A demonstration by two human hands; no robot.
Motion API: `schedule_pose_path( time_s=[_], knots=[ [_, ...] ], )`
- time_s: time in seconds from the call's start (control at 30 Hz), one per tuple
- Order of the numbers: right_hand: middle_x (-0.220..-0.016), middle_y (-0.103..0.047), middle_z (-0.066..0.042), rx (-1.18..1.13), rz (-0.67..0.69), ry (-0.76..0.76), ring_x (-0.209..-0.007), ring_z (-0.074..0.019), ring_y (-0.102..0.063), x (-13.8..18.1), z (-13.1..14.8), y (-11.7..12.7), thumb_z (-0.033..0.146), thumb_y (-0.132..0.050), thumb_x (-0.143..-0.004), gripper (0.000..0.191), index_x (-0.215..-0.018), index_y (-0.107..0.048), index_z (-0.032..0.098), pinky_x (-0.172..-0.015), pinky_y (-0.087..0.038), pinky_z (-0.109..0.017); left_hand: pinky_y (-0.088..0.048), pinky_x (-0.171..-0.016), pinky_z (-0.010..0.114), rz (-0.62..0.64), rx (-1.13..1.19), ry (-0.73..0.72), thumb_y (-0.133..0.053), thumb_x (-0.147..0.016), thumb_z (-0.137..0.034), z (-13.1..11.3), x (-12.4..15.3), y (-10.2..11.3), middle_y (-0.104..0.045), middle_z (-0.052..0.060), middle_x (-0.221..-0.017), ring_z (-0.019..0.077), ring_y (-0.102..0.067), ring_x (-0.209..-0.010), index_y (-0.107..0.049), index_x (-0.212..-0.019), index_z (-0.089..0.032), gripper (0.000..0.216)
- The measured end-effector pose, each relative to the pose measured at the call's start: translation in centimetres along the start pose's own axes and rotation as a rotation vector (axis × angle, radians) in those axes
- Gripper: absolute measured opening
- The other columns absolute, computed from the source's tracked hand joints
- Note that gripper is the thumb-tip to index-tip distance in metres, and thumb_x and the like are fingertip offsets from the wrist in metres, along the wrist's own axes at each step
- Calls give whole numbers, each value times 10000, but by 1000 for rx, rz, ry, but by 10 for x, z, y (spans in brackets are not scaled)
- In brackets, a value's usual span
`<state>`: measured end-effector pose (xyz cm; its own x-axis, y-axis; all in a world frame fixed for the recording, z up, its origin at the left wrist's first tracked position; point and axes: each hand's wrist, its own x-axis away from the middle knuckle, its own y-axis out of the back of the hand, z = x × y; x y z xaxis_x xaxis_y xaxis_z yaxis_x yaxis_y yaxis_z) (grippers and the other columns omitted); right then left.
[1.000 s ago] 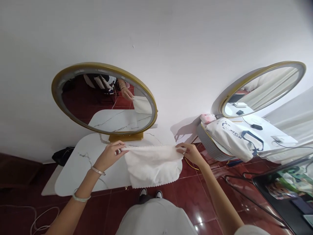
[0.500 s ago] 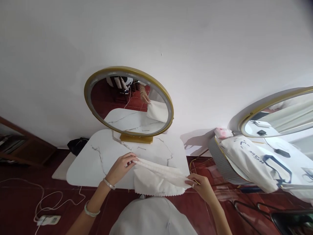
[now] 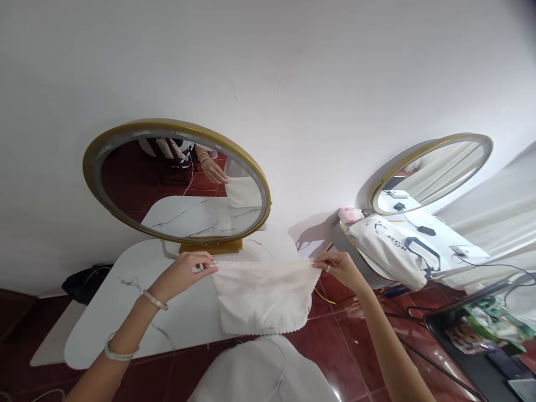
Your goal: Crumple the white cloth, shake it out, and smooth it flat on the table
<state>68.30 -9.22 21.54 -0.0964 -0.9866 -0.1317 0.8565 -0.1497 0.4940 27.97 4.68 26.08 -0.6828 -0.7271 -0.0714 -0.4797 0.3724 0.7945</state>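
Observation:
A white cloth with a scalloped edge (image 3: 266,298) hangs stretched between my two hands over the front of the white marbled table (image 3: 121,301). My left hand (image 3: 184,273) pinches its upper left corner between thumb and fingers. At the upper right corner, my right hand (image 3: 341,271) grips the cloth the same way. The upper edge is pulled nearly straight, and the lower edge droops towards my lap. Behind the cloth stands a round gold-framed mirror (image 3: 176,220), reflecting one hand and part of the cloth.
To the right, a second gold-framed mirror (image 3: 435,173) stands on another white table, with a printed white bag (image 3: 387,251) and a pink-and-white packet (image 3: 350,215). A black surface (image 3: 473,357) holds several items at lower right. A black bag (image 3: 86,282) lies at left.
My hands have moved apart and slightly up, spreading the folded cloth into a wide, taut sheet. The view has turned right, bringing more of the right-hand table into sight.

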Motion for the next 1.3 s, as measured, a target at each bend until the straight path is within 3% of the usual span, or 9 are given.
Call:
schedule_pose_path(
  time_s=[0.13,0.3,0.47,0.67,0.8,0.97,1.07,1.17,1.3],
  knots=[
    [-770,-734,-51,47,-111,52,-747,-217,-672,-20,18,13,503,-725,-735,305,-741,-738,198,-707,-525,-322,-506,-648,246,-49,-51,-43,-521,-856,-497,-6,-19,23,-736,13,-893,166,-643,-734,-699,-700,-224,361],
    [-827,-736,-55,153,-28,88,-794,-217,-673,-22,52,38,488,-689,-771,291,-812,-751,207,-747,-531,-331,-538,-734,266,-137,-79,-107,-563,-848,-498,-20,-23,49,-742,-11,-942,186,-662,-840,-713,-744,-223,330],
    [-797,-713,-49,224,-89,145,-738,-196,-651,21,71,37,449,-619,-843,256,-800,-732,224,-679,-532,-309,-565,-773,311,-111,-76,-155,-578,-843,-484,-28,11,42,-748,-29,-937,205,-683,-843,-731,-775,-309,242],
    [-755,-703,-47,181,-80,147,-708,-209,-664,89,74,29,342,-665,-835,109,-822,-742,266,-622,-544,-294,-568,-736,317,135,-37,-71,-607,-826,-413,-39,63,28,-738,-27,-803,187,-690,-744,-710,-681,-341,192],
    [-726,-707,-39,187,-114,155,-675,-205,-663,101,74,39,305,-710,-799,53,-816,-753,279,-604,-547,-284,-551,-712,315,188,20,-18,-643,-790,-416,-46,67,35,-725,-27,-743,181,-673,-669,-701,-697,-336,136],
    [-757,-731,-47,187,-127,-4,-657,-190,-668,49,37,30,416,-695,-793,197,-779,-752,228,-608,-542,-270,-500,-684,264,141,15,-18,-510,-869,-398,-27,21,17,-692,-23,-769,154,-617,-685,-634,-737,-265,225],
    [-709,-721,-39,148,-77,-90,-513,-152,-617,-1,-8,11,441,-667,-790,258,-811,-738,194,-536,-522,-269,-487,-694,264,156,-42,-31,-400,-885,-291,1,-20,-18,-692,6,-879,158,-625,-753,-657,-744,-239,298],
    [-692,-708,-20,80,-32,-161,-413,-122,-579,-47,-51,-11,411,-673,-760,325,-978,-708,172,-466,-512,-250,-501,-728,275,153,-157,61,-415,-837,-203,31,-61,-58,-700,30,-924,176,-651,-830,-706,-759,-236,303],
    [-618,-676,-29,94,-62,-196,-430,-139,-614,-95,-90,-36,375,-657,-761,236,-803,-694,146,-455,-524,-237,-516,-762,285,96,-248,184,-444,-809,-126,59,-104,-96,-704,52,-984,188,-659,-871,-724,-819,-227,298]
  ],
)
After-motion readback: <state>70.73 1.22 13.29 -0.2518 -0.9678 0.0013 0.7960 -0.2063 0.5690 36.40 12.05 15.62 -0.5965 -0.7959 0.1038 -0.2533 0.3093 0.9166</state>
